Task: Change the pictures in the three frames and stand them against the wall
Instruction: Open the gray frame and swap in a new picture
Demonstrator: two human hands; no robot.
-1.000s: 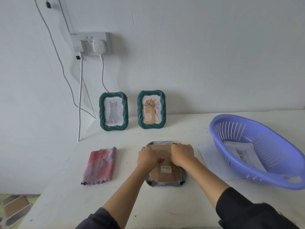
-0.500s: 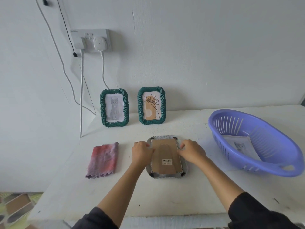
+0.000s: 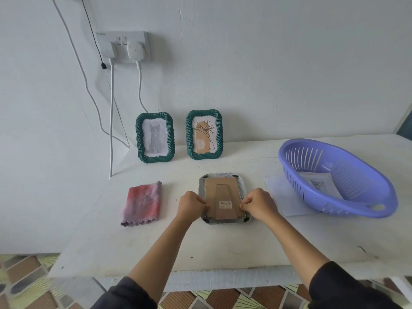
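A grey frame (image 3: 223, 177) lies face down on the white table, its brown cardboard back (image 3: 221, 197) up. My left hand (image 3: 190, 205) has curled fingers at the back's left edge and my right hand (image 3: 258, 204) has curled fingers at its right edge, both near the frame's lower part. Two green twisted frames lean on the wall behind: the left frame (image 3: 155, 137) shows a grey cat picture, the right frame (image 3: 204, 134) a plant drawing.
A purple basket (image 3: 334, 177) at the right holds a printed cat picture (image 3: 320, 182) and sits partly on a white sheet (image 3: 281, 195). A red-grey folded cloth (image 3: 142, 202) lies left of the frame. Cables (image 3: 111, 121) hang from a wall socket.
Both hands slid from the top middle of the cardboard back out to its left and right edges and down toward the near end. The camera view pulled back.
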